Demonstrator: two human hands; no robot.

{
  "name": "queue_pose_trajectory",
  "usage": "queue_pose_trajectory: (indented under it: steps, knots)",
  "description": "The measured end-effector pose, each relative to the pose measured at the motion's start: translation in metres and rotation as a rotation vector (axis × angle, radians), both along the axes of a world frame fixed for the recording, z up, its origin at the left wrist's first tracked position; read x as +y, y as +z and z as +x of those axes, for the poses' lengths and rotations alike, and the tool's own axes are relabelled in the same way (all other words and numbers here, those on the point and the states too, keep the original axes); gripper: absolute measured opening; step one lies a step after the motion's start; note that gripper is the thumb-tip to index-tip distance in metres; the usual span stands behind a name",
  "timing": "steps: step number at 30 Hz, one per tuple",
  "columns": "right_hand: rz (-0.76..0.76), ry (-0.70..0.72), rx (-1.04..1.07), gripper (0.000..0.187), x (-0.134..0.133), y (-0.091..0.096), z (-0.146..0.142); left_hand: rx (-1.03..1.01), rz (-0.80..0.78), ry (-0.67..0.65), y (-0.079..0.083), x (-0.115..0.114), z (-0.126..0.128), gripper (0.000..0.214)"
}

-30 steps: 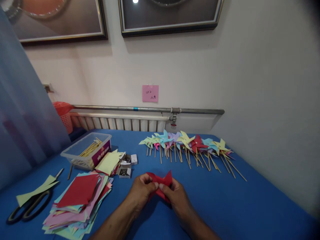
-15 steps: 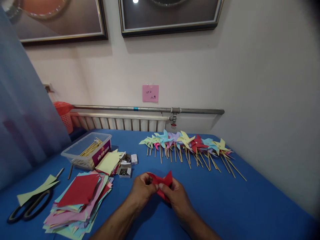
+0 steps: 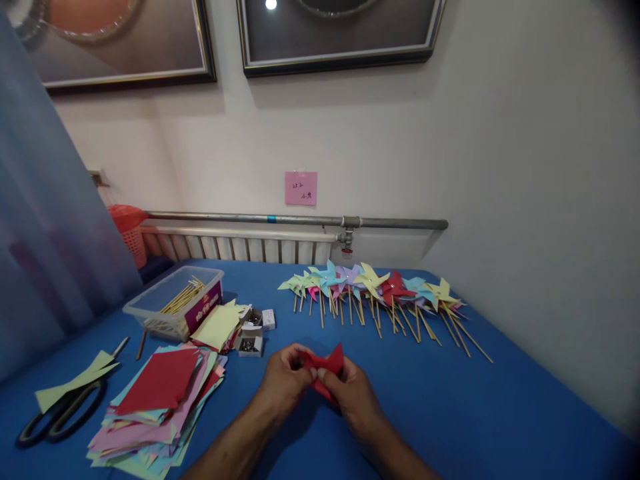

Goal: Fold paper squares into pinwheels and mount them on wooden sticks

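A piece of red paper (image 3: 330,361), partly folded with one pointed corner standing up, is held above the blue table between both hands. My left hand (image 3: 289,375) pinches its left side with thumb and fingers. On the right side, my right hand (image 3: 351,393) grips the paper, its thumb pressed near the middle close to the left thumb. The fingers behind the paper are hidden. Beyond the hands lies a row of finished paper pinwheels (image 3: 370,280) on wooden sticks, in several colours.
To the left are a stack of coloured paper (image 3: 160,380), black-handled scissors (image 3: 75,407) under green paper strips (image 3: 75,381), and a clear plastic box (image 3: 145,303) with sticks. Small boxes of metal pins (image 3: 250,345) stand beside yellow paper (image 3: 220,325). A radiator (image 3: 240,247) runs along the wall.
The left fingers have shifted slightly on the red paper, and its left edge is more covered. Both hands stay in nearly the same place.
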State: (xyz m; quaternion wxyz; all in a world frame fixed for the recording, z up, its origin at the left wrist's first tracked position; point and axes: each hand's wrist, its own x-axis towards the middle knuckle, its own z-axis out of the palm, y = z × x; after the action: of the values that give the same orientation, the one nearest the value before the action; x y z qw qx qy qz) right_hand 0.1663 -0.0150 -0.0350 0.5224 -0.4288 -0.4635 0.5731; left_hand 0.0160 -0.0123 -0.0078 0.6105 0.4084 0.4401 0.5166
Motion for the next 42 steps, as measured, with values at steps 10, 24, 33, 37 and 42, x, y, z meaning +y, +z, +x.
queue_pose_trajectory:
  steps: [10, 24, 33, 37, 42]
  knots:
    - [-0.018, 0.007, -0.043, 0.049, 0.005, -0.009, -0.001, -0.007, 0.025, 0.034, 0.002, 0.0, 0.0, 0.025]
    - [-0.061, 0.004, 0.0, 0.055, 0.011, -0.019, 0.002, -0.021, 0.035, 0.005, 0.01, -0.004, -0.002, 0.027]
    - [-0.096, -0.005, 0.133, 0.045, 0.004, -0.002, 0.003, 0.036, 0.052, 0.106, 0.015, -0.001, -0.012, 0.041]
    - [-0.087, -0.019, 0.173, 0.041, 0.007, -0.009, 0.003, 0.164, 0.109, 0.37, 0.041, 0.002, -0.047, 0.045]
    - [-0.052, -0.008, 0.19, 0.035, 0.009, -0.018, 0.004, 0.733, 0.267, 0.686, 0.087, 0.022, -0.135, 0.032]
